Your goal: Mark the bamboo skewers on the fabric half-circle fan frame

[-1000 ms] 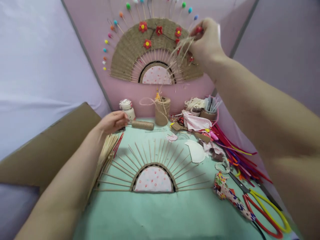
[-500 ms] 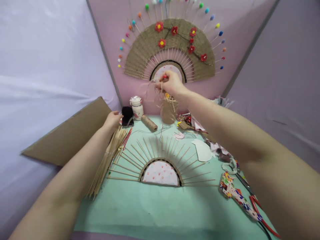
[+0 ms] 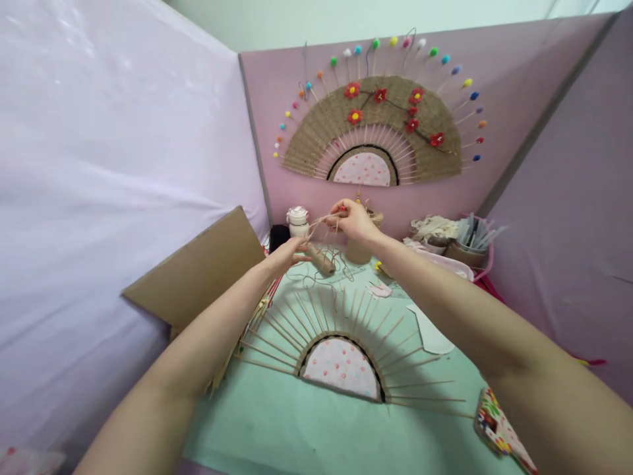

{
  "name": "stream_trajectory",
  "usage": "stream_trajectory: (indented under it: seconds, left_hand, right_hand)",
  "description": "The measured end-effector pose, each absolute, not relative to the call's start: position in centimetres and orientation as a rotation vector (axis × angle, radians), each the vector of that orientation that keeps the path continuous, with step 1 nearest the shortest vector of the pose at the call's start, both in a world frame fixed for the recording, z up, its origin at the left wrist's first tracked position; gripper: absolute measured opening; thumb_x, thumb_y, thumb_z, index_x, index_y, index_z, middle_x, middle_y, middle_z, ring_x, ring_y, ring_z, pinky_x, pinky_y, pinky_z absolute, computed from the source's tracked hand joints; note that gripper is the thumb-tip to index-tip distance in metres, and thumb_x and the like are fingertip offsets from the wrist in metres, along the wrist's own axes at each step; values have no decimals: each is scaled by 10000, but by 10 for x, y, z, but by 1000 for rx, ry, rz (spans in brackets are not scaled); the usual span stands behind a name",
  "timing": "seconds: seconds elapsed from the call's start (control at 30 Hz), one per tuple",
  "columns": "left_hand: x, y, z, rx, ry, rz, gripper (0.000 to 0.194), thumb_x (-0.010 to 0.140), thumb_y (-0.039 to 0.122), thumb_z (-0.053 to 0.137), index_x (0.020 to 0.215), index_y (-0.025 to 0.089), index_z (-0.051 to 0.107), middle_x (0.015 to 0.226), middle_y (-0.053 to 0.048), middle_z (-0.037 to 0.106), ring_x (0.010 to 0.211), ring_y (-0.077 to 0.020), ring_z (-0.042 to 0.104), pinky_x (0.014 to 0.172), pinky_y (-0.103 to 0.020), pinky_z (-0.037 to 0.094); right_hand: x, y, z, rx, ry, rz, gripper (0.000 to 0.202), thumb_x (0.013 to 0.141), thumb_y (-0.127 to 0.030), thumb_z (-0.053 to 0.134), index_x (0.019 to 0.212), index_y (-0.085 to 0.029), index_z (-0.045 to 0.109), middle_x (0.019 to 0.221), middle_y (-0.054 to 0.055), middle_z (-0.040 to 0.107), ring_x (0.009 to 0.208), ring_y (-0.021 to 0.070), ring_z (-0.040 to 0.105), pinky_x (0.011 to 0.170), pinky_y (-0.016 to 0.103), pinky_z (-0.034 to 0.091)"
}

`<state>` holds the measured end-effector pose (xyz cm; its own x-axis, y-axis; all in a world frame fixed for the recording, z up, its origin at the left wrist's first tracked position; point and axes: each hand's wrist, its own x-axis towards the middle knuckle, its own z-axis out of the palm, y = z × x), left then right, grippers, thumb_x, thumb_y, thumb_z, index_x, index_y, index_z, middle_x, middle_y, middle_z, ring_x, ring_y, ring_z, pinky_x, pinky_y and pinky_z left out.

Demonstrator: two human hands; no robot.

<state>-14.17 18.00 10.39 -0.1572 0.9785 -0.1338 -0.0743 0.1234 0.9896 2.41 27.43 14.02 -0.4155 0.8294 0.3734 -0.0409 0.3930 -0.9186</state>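
Observation:
My right hand is up over the back of the table, its fingers pinched on jute twine. The twine runs across to my left hand, where thumb and finger close on it while the lower fingers stretch out. Just beyond and below my left hand lies a spool of twine, with loose loops around it. In front of both hands, a half-round base with dotted pink-white cloth and a dark braided edge lies flat. Thin wooden sticks fan out from it.
A finished woven fan with red flowers and pom-poms hangs on the pink back wall. Behind my hands stand a white bottle and a brown container. Cardboard leans at left; a pink basket stands at right, with a flowered glue gun nearer.
My left hand has moved right from beside the black item to the twine. My right hand has come down with the twine, and the view has shifted.

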Motion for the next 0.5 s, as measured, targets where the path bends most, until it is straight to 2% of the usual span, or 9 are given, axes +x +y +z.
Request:
stream_trajectory:
  seconds: [0.1, 0.17, 0.27, 0.37, 0.43, 0.5]
  left_hand:
    - [-149, 176, 100, 964, 1363, 1214, 337, 812, 430, 608, 983, 140, 620, 784, -41, 616, 506, -76, 518, 526, -219, 403]
    - [-159, 173, 100, 1018, 1368, 1255, 316, 731, 387, 715, 878, 119, 638, 637, 1, 552, 427, -41, 402, 450, -191, 327]
    - [-179, 169, 105, 1092, 1356, 1436, 288, 622, 308, 804, 737, 111, 627, 480, 78, 373, 391, -19, 277, 393, -165, 187]
    - [-199, 167, 114, 1053, 1329, 1601, 264, 711, 367, 722, 764, 137, 605, 446, 120, 222, 384, -21, 175, 391, -160, 143]
    - [-208, 165, 119, 1036, 1323, 1656, 240, 726, 349, 702, 780, 136, 604, 441, 127, 200, 385, -23, 153, 390, -161, 135]
    - [-211, 164, 123, 1052, 1335, 1637, 225, 722, 316, 704, 789, 119, 621, 434, 124, 214, 383, -22, 155, 387, -164, 125]
  right_hand:
    - [23, 283, 138, -746, -1902, 1008, 202, 710, -150, 641, 832, -213, 494, 698, -18, 645, 641, 141, 641, 596, 270, 535]
    - [24, 290, 136, -838, -2092, 788, 185, 744, -152, 608, 890, -200, 505, 767, 2, 663, 720, 147, 655, 650, 273, 530]
    - [32, 298, 131, -962, -2278, 581, 191, 748, -149, 609, 924, -179, 543, 869, 35, 681, 817, 159, 650, 732, 273, 502]
    - [47, 300, 121, -1065, -2444, 508, 197, 735, -143, 638, 924, -174, 592, 967, 64, 696, 898, 182, 641, 797, 275, 469]
    - [61, 299, 111, -1171, -2583, 482, 132, 747, -127, 625, 873, -165, 628, 918, 77, 714, 878, 192, 651, 794, 272, 462]
    - [74, 294, 98, -1313, -2728, 492, 41, 769, -135, 615, 752, -140, 652, 750, 92, 715, 760, 199, 669, 733, 277, 474]
